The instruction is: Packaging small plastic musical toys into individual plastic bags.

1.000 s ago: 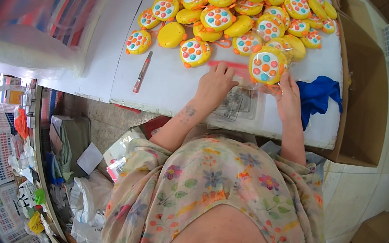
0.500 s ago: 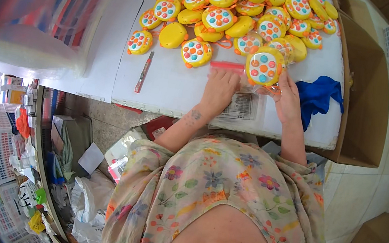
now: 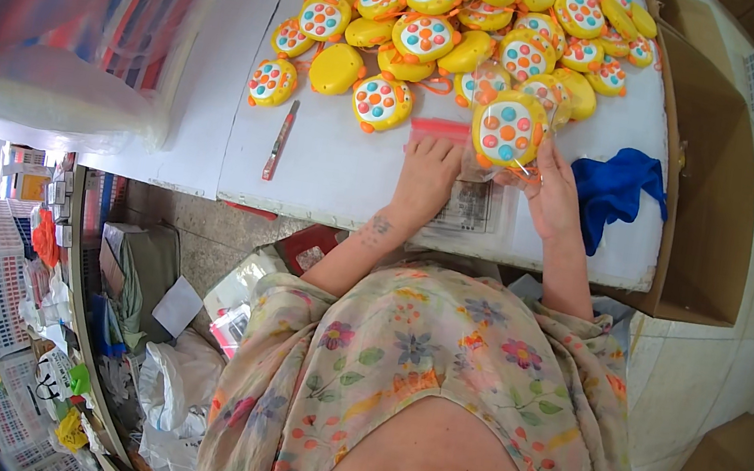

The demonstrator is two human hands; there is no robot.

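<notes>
My right hand [image 3: 554, 194] holds a yellow animal-shaped pop-button toy [image 3: 508, 130] by its right edge, fingers closed on it. The toy has a white face with blue and orange round buttons, and clear plastic film shows around it. My left hand [image 3: 424, 182] rests just left of the toy with its fingers curled down at the pink strip [image 3: 440, 128] of a clear plastic bag. Whether this bag and the film around the toy are one piece I cannot tell. Under the hands lies a clear packet with a printed label [image 3: 469, 208].
A large heap of similar yellow toys [image 3: 423, 38] covers the far part of the white table [image 3: 328, 170]. A slim red-handled cutter [image 3: 281, 141] lies left, a blue cloth [image 3: 619, 196] right. A cardboard box [image 3: 711, 188] stands at the right edge; plastic wrapping [image 3: 57, 90] bulges at the left.
The toy in my right hand has shifted slightly left and tilted a little. My left hand has moved barely, its fingers still at the pink strip.
</notes>
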